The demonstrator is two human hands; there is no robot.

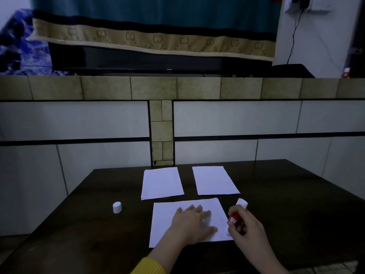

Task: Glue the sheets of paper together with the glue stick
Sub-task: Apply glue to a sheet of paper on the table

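A white sheet of paper [167, 220] lies near the front of the dark table. My left hand [192, 224] rests flat on it with fingers spread. My right hand [245, 226] grips a red glue stick [235, 217] tilted over the sheet's right edge, its white end pointing up and away and its lower tip at the paper's edge. The glue stick's white cap [117, 207] stands on the table to the left. Two further stacks of white paper, one at the back left [162, 182] and one at the back right [215, 180], lie side by side behind the near sheet.
The dark wooden table [286, 204] stands against a tiled wall with a ledge. A television under a draped cloth sits on the ledge above. Tiled floor shows past the table's left and right edges.
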